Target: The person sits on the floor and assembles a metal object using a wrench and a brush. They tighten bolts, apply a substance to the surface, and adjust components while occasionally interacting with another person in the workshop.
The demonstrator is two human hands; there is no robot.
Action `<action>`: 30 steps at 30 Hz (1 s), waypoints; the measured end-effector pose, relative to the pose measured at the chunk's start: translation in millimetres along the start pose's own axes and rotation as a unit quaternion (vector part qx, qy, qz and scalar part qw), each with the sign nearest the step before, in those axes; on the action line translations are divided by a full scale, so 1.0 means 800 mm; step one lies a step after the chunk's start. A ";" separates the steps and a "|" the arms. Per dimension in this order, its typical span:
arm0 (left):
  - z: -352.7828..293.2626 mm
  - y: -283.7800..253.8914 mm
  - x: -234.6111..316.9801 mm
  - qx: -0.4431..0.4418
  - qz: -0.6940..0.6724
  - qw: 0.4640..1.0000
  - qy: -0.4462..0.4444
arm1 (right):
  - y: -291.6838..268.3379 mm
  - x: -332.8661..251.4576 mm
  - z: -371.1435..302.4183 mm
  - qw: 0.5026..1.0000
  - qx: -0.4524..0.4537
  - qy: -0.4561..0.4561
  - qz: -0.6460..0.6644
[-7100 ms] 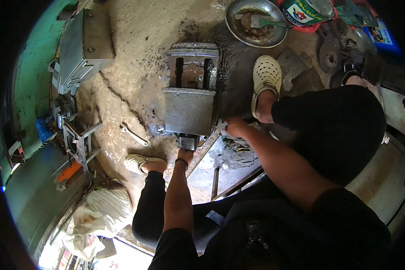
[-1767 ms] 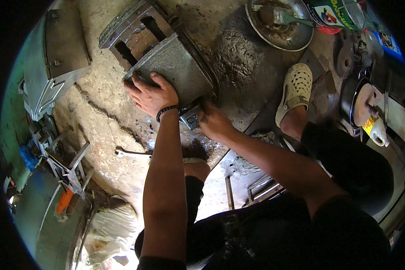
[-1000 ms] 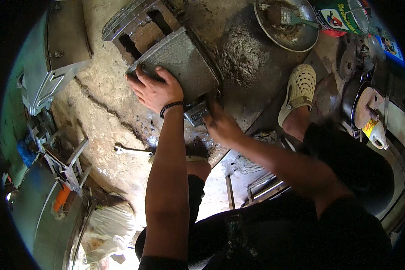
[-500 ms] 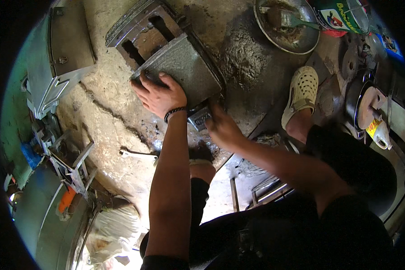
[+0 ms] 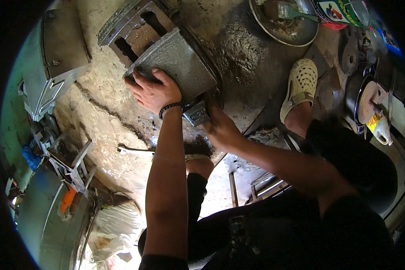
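A heavy, dark metal casting (image 5: 186, 60) with a flat top plate and two slots lies on the floor ahead of me. My left hand (image 5: 155, 92), with a black beaded bracelet at its wrist, grips the plate's near-left edge, fingers curled over it and thumb lying on top. Low at the casting's near end is a small rectangular metal block (image 5: 196, 114) with raised marks; whether it is joined to the casting I cannot tell. My right hand (image 5: 222, 130) is closed around the block's right end, its fingertips partly lost in shadow under the casting.
A wrench (image 5: 132, 150) lies on the stained floor near my left forearm. At the far right, a round metal pan (image 5: 297, 39) holds a brush (image 5: 294, 17), beside a green can (image 5: 339, 12). Metal frames (image 5: 69, 168) and a grey cabinet (image 5: 65, 42) stand left. My clog-shod foot (image 5: 300, 85) is at right.
The whole view has shifted slightly, so everything sits a little higher and farther left. Both hands keep nearly the same places on the casting and block.
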State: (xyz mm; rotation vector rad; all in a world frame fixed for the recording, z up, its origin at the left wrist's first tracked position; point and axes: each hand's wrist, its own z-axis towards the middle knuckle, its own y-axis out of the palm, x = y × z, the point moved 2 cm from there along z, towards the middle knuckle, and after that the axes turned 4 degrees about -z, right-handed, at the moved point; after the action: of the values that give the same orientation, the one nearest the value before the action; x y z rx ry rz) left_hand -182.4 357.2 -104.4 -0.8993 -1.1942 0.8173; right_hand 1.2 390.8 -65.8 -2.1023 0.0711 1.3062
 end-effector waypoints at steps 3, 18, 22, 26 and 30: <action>0.001 0.001 -0.005 -0.002 0.020 1.000 -0.022 | -0.002 -0.001 0.028 0.986 -0.124 0.099 0.047; 0.001 -0.003 -0.003 0.019 0.015 1.000 0.005 | 0.002 -0.001 0.010 0.994 -0.075 0.065 0.051; 0.005 -0.005 0.000 -0.001 0.007 1.000 -0.019 | -0.029 -0.028 0.047 0.927 -0.295 0.228 0.045; 0.000 -0.007 0.004 -0.003 -0.001 1.000 -0.020 | -0.010 -0.004 0.006 0.985 -0.138 0.099 0.037; 0.004 -0.012 0.004 -0.006 0.003 1.000 -0.021 | -0.014 -0.008 0.007 0.993 -0.114 0.032 0.004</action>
State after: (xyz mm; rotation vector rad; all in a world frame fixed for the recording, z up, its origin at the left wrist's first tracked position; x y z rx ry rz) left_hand -184.7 356.4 -94.0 -0.8996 -1.2356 0.8384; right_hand -2.1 401.0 -56.5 -2.3366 -0.0450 1.3040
